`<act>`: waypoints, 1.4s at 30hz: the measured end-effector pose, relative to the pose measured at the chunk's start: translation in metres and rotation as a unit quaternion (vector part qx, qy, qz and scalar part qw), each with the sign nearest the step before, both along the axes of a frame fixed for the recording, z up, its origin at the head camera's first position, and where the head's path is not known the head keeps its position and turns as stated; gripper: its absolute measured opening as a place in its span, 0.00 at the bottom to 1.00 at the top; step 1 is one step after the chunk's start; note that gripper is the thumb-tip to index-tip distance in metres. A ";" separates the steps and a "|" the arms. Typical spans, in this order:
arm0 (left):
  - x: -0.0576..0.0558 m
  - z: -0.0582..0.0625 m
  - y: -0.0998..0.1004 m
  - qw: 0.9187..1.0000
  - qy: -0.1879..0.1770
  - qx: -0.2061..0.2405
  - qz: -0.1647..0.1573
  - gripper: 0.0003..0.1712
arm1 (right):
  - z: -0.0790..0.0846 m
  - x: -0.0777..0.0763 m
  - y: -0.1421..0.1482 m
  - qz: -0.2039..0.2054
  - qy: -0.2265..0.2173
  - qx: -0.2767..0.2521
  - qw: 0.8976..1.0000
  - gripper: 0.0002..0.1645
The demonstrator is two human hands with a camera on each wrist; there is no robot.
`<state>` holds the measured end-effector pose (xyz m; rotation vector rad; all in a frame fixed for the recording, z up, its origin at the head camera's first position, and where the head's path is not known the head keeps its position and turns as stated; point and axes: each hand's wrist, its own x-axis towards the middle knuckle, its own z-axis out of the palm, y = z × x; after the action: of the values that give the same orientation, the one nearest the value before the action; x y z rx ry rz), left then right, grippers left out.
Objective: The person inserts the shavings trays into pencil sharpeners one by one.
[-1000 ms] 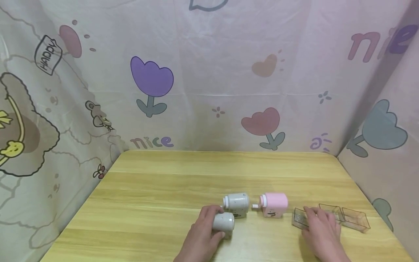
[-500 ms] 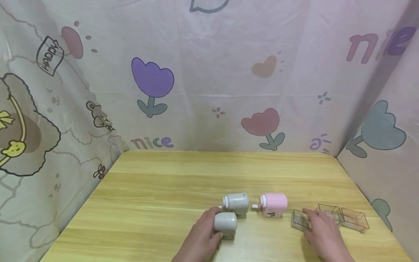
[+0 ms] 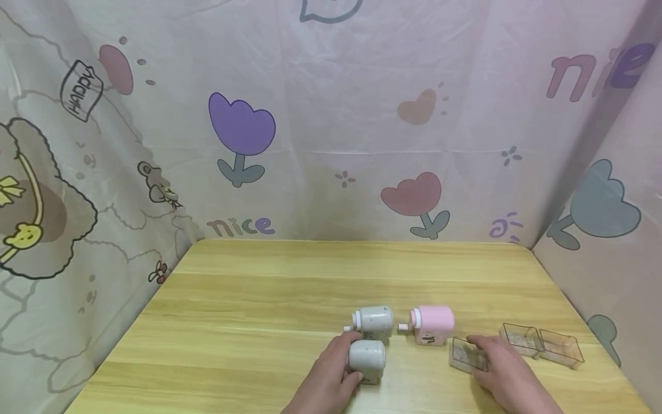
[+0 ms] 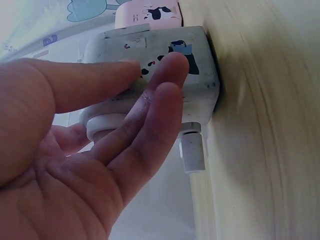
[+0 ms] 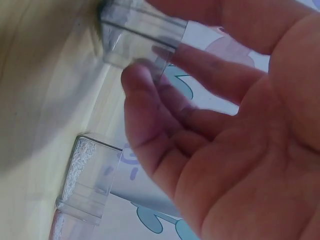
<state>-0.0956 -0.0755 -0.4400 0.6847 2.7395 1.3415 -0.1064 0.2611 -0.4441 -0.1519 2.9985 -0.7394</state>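
Observation:
My left hand [image 3: 333,371] grips a grey hand-crank pencil sharpener [image 3: 368,355] near the front of the table. Cartoon prints show on its side in the left wrist view, where thumb and fingers lie about the sharpener [image 4: 200,95]. Just behind it stands a second grey sharpener [image 3: 376,319], partly hidden. A pink sharpener [image 3: 436,322] is to the right of that one. Between thumb and fingers, my right hand [image 3: 507,368] holds a small clear plastic tray [image 3: 465,356] at its right end. The tray's contents are hard to make out.
Two more clear trays stand side by side at the right, a left one [image 3: 521,338] with pale bits in it and a right one [image 3: 562,347] with a reddish tint. Printed cloth [image 3: 331,115] walls the wooden table [image 3: 258,299] at the back and sides.
My left hand has shifted right with the grey sharpener. The right hand has brought its tray left and nearer to me, apart from the other two trays.

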 end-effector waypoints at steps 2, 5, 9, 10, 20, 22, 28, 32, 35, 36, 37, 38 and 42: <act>0.000 -0.001 0.000 1.000 -0.001 0.001 0.000 0.33 | -0.001 0.001 -0.001 0.008 0.006 -0.010 1.000 0.35; 0.000 -0.002 0.001 1.000 0.006 0.000 0.003 0.34 | -0.001 0.001 -0.002 0.012 0.007 -0.021 1.000 0.34; 0.000 -0.002 0.002 1.000 -0.005 0.017 0.003 0.33 | 0.000 0.001 -0.002 0.015 0.000 -0.029 0.999 0.33; 0.001 -0.001 0.002 1.000 -0.014 0.022 0.004 0.34 | 0.000 0.001 -0.002 0.019 0.001 -0.029 0.999 0.33; 0.001 0.001 0.004 0.998 -0.046 0.029 0.013 0.34 | 0.000 -0.002 -0.005 0.060 -0.019 -0.068 0.996 0.37; 0.001 0.001 0.004 0.998 -0.047 0.028 0.012 0.33 | -0.001 -0.001 -0.006 0.078 -0.017 -0.081 0.994 0.38; 0.001 0.000 0.003 0.999 -0.035 0.020 0.003 0.32 | -0.002 -0.001 -0.012 0.112 -0.028 -0.104 0.988 0.39; 0.002 -0.002 0.001 1.000 -0.005 0.015 -0.007 0.32 | -0.002 -0.001 -0.017 0.125 -0.025 -0.102 0.987 0.39; 0.001 -0.003 0.000 1.000 0.008 0.014 -0.011 0.32 | -0.002 -0.001 -0.020 0.136 -0.007 -0.102 0.985 0.38; 0.001 -0.004 0.000 1.000 0.008 0.012 -0.010 0.32 | -0.002 0.000 -0.021 0.143 -0.001 -0.102 0.984 0.38; 0.001 -0.004 0.000 1.000 0.008 0.010 -0.009 0.31 | -0.003 0.000 -0.022 0.148 0.001 -0.103 0.984 0.38; 0.001 -0.004 0.000 1.000 0.008 0.008 -0.009 0.31 | -0.003 0.000 -0.023 0.153 0.003 -0.103 0.983 0.38; 0.001 -0.005 0.000 0.999 0.027 -0.018 -0.003 0.31 | -0.004 0.002 -0.026 0.163 0.004 -0.102 0.981 0.37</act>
<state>-0.0943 -0.0760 -0.4454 0.7378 2.7925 1.2880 -0.1049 0.2351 -0.4482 -0.6361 2.7924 -1.0005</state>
